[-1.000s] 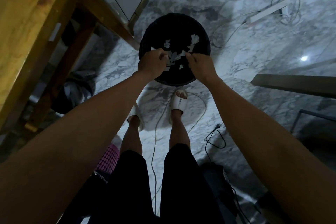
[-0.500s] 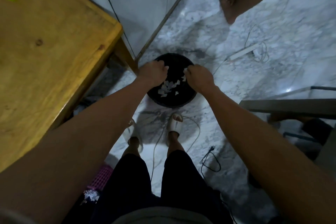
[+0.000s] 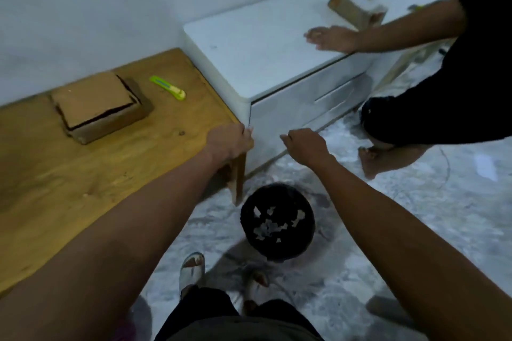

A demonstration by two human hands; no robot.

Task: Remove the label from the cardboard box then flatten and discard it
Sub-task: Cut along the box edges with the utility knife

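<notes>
Both hands (image 3: 231,141) (image 3: 306,145) loosely curled, fingers grasping nothing; cardboard box (image 3: 99,105) shows no readable writing.

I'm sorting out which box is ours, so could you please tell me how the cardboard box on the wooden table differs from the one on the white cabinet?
The cardboard box on the wooden table is plain brown; the box on the white cabinet has a white top. The first lies beside a green cutter; the second sits by another person's hand. Both are unflattened.

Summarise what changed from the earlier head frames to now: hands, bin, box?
Both hands rose away from the round black bin toward the wooden table; left hand and right hand now hold nothing visible. The view lifted, revealing the brown cardboard box and green utility knife. Unchanged: white label scraps lie in the bin.
</notes>
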